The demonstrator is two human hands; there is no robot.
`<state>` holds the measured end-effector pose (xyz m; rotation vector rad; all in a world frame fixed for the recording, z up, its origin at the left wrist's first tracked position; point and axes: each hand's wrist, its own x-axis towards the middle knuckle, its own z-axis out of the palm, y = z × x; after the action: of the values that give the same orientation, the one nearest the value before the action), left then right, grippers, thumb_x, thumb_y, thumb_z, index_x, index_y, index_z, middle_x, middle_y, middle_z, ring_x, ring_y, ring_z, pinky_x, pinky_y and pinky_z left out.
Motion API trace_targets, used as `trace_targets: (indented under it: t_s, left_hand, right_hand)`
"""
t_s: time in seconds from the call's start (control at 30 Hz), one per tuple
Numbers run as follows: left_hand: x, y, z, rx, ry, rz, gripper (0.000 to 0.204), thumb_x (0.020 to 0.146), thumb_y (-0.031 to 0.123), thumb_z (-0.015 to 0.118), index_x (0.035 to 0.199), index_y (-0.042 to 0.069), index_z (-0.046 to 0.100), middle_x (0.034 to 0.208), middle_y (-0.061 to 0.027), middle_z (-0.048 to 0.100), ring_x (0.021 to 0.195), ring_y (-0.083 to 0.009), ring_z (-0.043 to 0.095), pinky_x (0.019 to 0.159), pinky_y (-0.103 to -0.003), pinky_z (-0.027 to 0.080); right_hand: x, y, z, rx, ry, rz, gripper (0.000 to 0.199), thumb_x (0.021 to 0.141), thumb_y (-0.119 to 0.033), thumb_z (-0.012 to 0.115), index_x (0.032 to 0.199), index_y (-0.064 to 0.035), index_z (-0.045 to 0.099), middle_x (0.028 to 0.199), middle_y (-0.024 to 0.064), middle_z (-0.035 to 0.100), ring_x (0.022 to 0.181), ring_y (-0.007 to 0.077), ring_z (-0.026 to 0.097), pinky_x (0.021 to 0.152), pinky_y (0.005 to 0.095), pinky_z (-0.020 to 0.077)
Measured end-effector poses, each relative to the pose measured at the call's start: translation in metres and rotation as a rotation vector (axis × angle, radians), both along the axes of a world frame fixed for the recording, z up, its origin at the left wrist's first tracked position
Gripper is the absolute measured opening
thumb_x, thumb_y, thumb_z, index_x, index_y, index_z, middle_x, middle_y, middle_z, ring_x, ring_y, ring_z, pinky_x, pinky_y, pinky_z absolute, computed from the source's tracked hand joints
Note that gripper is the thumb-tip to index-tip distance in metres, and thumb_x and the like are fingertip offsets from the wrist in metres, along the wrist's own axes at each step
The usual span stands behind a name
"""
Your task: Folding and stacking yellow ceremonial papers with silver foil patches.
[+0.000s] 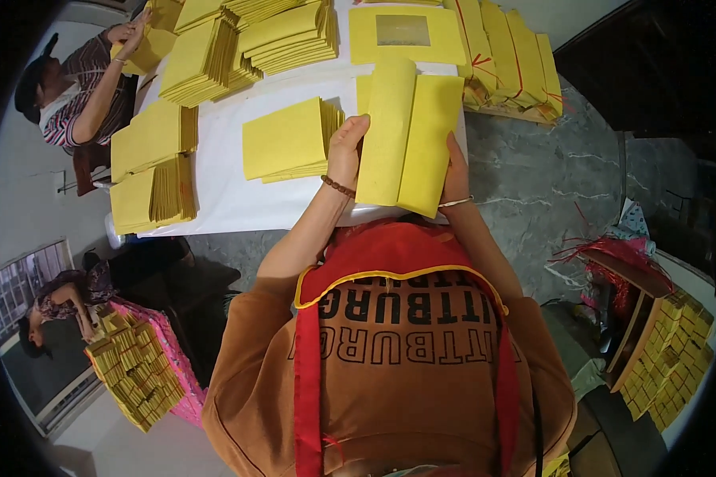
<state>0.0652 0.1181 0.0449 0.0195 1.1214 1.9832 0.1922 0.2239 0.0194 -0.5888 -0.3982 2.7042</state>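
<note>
the left hand [348, 147] pinches the left side of the folded yellow paper [410, 143], its thumb on top, and the right hand [456, 175] lies along the right side (its other fingers are hidden, so i cannot tell if they are spread or pressed together). this paper is above the near right corner of the white table [223, 183], and the small yellow stack [282, 141] lies just beside the left hand, while tied yellow bundles [513, 56] stand by the right edge, toward the far corner.
</note>
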Motion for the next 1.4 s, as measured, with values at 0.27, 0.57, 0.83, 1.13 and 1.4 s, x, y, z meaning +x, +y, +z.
trace_targets:
  t_s: [0.27,0.57,0.83,1.13,1.4]
  left_hand:
    - [0.017,0.014,-0.011,0.104,0.035,-0.126,0.01,0.085,0.009,0.052,0.088,0.001,0.057,0.076,-0.0038,0.059,0.065,-0.0095,0.056,0.058,-0.021,0.046]
    - [0.021,0.023,-0.008,0.024,0.134,-0.145,0.013,0.085,0.012,0.053,0.091,0.0,0.058,0.078,-0.0037,0.06,0.067,-0.009,0.056,0.059,-0.021,0.046]
    - [0.02,0.023,-0.012,0.005,0.206,-0.14,0.015,0.085,0.013,0.054,0.09,0.0,0.058,0.076,-0.0022,0.058,0.065,-0.0079,0.054,0.059,-0.021,0.045]
    - [0.025,0.028,-0.016,-0.061,0.343,-0.118,0.02,0.084,0.015,0.057,0.1,0.002,0.054,0.079,-0.0012,0.055,0.065,-0.0059,0.049,0.06,-0.02,0.042]
    - [0.034,0.032,-0.01,-0.252,0.865,-0.222,0.062,0.067,0.019,0.074,0.117,0.005,0.041,0.097,-0.0056,0.049,0.073,-0.0106,0.045,0.063,-0.023,0.043]
  right_hand:
    - [-0.001,-0.005,0.007,0.068,-0.078,0.074,0.039,0.09,-0.037,0.041,0.11,-0.005,0.05,0.096,0.0058,0.058,0.083,0.0148,0.057,0.071,0.0262,0.0472]
    - [-0.005,-0.005,0.004,0.06,-0.172,0.05,0.039,0.09,-0.038,0.04,0.11,-0.0066,0.051,0.092,0.0038,0.058,0.079,0.0134,0.057,0.067,0.0256,0.0477]
    - [-0.004,-0.006,0.004,0.102,-0.152,0.036,0.039,0.092,-0.037,0.037,0.111,-0.0065,0.05,0.093,0.0046,0.058,0.081,0.0144,0.058,0.071,0.0269,0.0483]
    - [-0.002,-0.008,-0.005,0.177,-0.273,0.054,0.041,0.092,-0.038,0.036,0.113,-0.0053,0.048,0.098,0.0058,0.057,0.085,0.0153,0.057,0.073,0.0284,0.0482]
    - [-0.004,-0.012,-0.004,0.255,-0.175,0.01,0.041,0.091,-0.029,0.036,0.123,-0.0035,0.038,0.115,0.0093,0.049,0.102,0.0194,0.052,0.083,0.0302,0.0448]
